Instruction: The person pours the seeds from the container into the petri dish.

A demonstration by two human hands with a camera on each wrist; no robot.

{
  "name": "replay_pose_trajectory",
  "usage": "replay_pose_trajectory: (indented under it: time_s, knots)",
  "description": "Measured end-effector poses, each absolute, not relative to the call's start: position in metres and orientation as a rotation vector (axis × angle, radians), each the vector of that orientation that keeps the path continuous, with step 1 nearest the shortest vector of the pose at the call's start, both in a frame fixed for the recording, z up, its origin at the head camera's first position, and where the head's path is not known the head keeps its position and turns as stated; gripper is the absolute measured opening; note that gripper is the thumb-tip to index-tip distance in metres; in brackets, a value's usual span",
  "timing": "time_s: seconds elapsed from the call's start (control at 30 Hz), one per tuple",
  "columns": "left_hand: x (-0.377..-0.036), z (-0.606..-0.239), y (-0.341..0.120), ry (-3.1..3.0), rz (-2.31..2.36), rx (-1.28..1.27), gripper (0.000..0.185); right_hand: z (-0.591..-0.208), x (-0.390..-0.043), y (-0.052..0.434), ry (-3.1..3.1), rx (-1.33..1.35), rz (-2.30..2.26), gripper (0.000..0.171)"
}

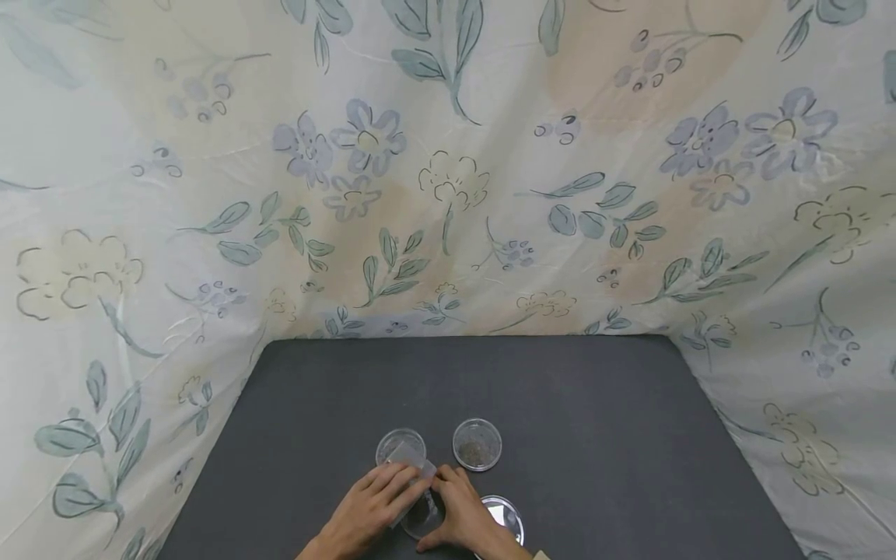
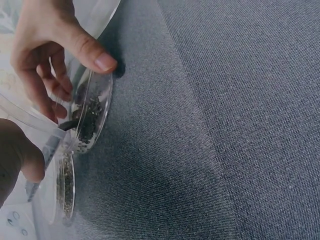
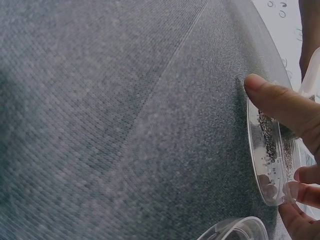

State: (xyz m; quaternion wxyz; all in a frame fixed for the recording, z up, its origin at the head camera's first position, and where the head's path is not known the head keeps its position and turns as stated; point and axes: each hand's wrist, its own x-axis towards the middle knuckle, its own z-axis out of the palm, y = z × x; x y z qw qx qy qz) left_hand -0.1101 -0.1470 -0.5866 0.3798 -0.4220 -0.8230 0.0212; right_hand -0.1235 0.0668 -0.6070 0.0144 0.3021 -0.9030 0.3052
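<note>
My left hand (image 1: 374, 502) grips a translucent plastic container (image 1: 427, 469), tilted over a clear round dish (image 1: 422, 519) on the dark table. In the left wrist view, a dark streak runs along the container's wall to its rim, right at the dish's edge. Dark grains (image 2: 91, 120) lie in that dish. My right hand (image 1: 463, 509) holds the same dish, thumb on the near side and fingers round the far side. In the right wrist view, the dish (image 3: 262, 150) shows grains and a few clear droplet-like spots. The left palm is hidden in its wrist view.
Behind the left hand stands another clear dish (image 1: 400, 442). A dish with brownish grains (image 1: 477, 447) is further right. Beside the right wrist lies a shiny round dish (image 1: 509, 517), partly covered by the hand. A floral cloth (image 1: 448, 194) hangs round the dark table (image 1: 595, 435).
</note>
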Motion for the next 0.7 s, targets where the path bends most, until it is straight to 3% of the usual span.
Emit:
replay_pose_trajectory:
  time_s: [0.7]
  knots:
    - [-0.1107, -0.5834, -0.1451, -2.099, 0.07, -1.091, 0.053, -0.6086, -0.1228, 0.0688, -2.815, 0.937, 0.977, 0.088]
